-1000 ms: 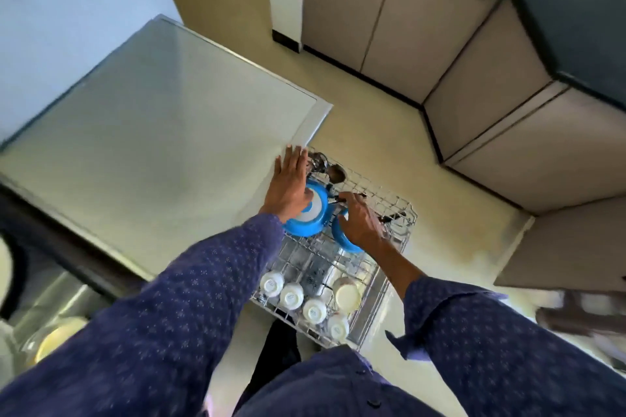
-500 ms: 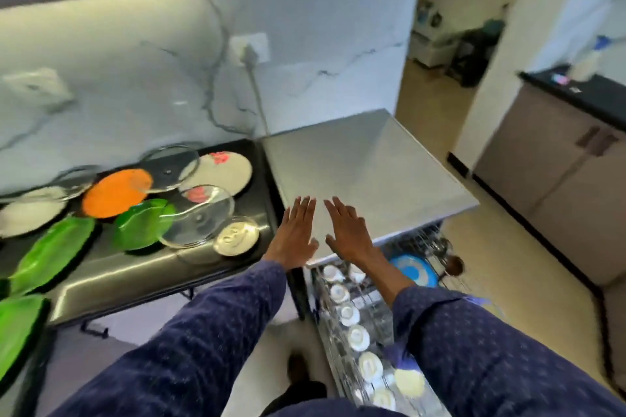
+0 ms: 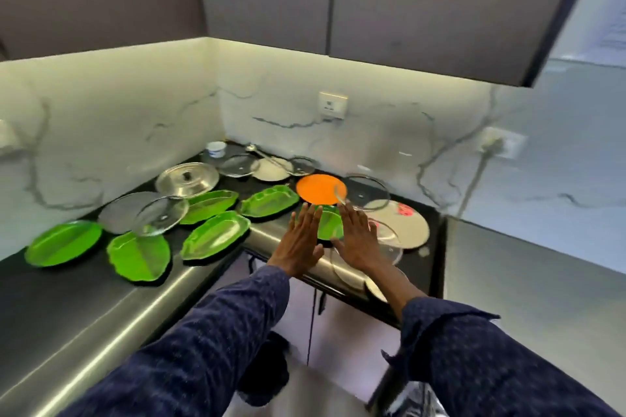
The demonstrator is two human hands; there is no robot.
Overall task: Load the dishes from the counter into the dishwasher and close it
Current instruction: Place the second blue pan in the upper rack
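Dishes lie on the counter (image 3: 84,308) ahead of my 2 hands: an orange plate (image 3: 318,193) just beyond the fingertips. Left hand (image 3: 299,244) and right hand (image 3: 357,240) hover flat, fingers straight, holding nothing.

a warm strip under the wall cabinets (image 3: 423,10) washes the marble backsplash (image 3: 111,118) bright, glare streaks the steel counter (image 3: 101,325), daylight pales the right side, and wide-angle bending and soft blur smear the edges.
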